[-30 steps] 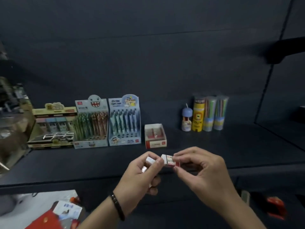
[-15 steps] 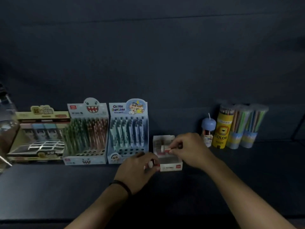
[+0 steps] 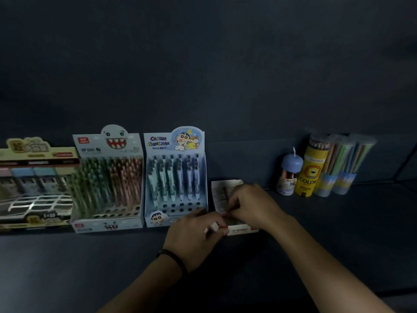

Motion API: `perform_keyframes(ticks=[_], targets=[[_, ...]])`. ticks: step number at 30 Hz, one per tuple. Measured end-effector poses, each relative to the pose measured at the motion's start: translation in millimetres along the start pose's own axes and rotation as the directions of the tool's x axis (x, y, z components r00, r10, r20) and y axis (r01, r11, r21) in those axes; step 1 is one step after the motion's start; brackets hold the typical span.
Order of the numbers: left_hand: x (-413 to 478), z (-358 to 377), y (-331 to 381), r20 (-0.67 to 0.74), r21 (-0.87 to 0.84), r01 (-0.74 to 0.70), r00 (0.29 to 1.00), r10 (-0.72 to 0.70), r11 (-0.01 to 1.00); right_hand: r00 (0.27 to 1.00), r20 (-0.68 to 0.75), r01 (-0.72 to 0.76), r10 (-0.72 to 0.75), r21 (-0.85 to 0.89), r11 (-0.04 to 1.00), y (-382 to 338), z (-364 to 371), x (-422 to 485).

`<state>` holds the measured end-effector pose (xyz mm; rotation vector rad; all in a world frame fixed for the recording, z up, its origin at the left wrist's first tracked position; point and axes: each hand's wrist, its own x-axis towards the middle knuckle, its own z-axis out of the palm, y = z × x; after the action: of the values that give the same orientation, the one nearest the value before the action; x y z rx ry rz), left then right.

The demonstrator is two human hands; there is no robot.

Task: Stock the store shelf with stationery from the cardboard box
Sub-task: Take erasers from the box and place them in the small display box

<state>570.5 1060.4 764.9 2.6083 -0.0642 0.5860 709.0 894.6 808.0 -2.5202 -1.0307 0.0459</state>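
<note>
A small white and red open display box (image 3: 222, 193) stands on the dark shelf (image 3: 90, 267), right of the pen displays. My right hand (image 3: 250, 205) reaches into it, fingers pinched on a small eraser with a red edge at the box's front. My left hand (image 3: 194, 236), with a dark wristband, sits just left of the box's front corner and holds a small white eraser (image 3: 214, 227) between its fingers. The cardboard box is out of view.
Left of the small box stand a cartoon pen display (image 3: 176, 177), a monster-face pen display (image 3: 108, 177) and a yellow display box (image 3: 33, 188). At the right stand a blue-capped tube (image 3: 290, 175), a yellow pencil tube (image 3: 312, 170) and two clear pencil tubes (image 3: 347, 166).
Both hands moved from in front of the shelf edge up to the small box. The right hand went from the box's middle to its front; the view has closed in.
</note>
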Motion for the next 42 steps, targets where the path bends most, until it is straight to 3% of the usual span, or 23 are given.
perform_keyframes(ticks=[6,9,11,13,16,19,31,38,42], targets=[[-0.5,-3.5,4.4,0.010,-0.008,0.001,1.000,-0.001,1.000,0.998,0.056,0.026,-0.026,-0.007,1.000,2.4,-2.1,-2.4],[-3.3,-10.3,7.8,0.021,-0.214,0.094,0.996,-0.092,0.972,0.996,0.082,0.036,-0.038,0.023,0.999,1.3,-8.6,-6.9],[-5.9,-12.5,8.0,0.038,-0.428,0.153,0.988,-0.152,0.891,0.997,-0.058,0.053,-0.045,0.140,0.989,-4.7,-14.5,-17.2],[-8.9,-12.2,9.3,0.081,-0.629,0.205,0.977,-0.199,0.750,0.975,-0.222,0.100,-0.017,0.366,0.925,-14.7,-19.0,-35.6],[-10.3,-13.4,20.8,0.128,-0.806,0.265,0.951,-0.282,0.529,0.968,-0.250,0.142,-0.001,0.544,0.827,-29.8,-18.5,-61.4],[-8.1,-18.5,28.1,0.130,-0.868,0.241,0.954,-0.270,0.434,0.962,-0.271,0.134,0.042,0.600,0.789,-36.3,-11.2,-72.2],[-3.1,-16.0,26.6,0.168,-0.845,0.288,0.943,-0.287,0.451,0.920,-0.316,0.091,0.233,0.748,0.657,-48.6,2.9,-66.0],[-0.9,-14.0,20.7,0.127,-0.855,0.271,0.936,-0.328,0.442,0.950,-0.281,0.120,0.136,0.731,0.672,-47.7,4.7,-70.8],[-1.2,-15.0,20.0,0.052,-0.794,0.243,0.941,-0.336,0.557,0.949,-0.293,0.134,0.118,0.712,0.689,-46.4,5.4,-71.0]])
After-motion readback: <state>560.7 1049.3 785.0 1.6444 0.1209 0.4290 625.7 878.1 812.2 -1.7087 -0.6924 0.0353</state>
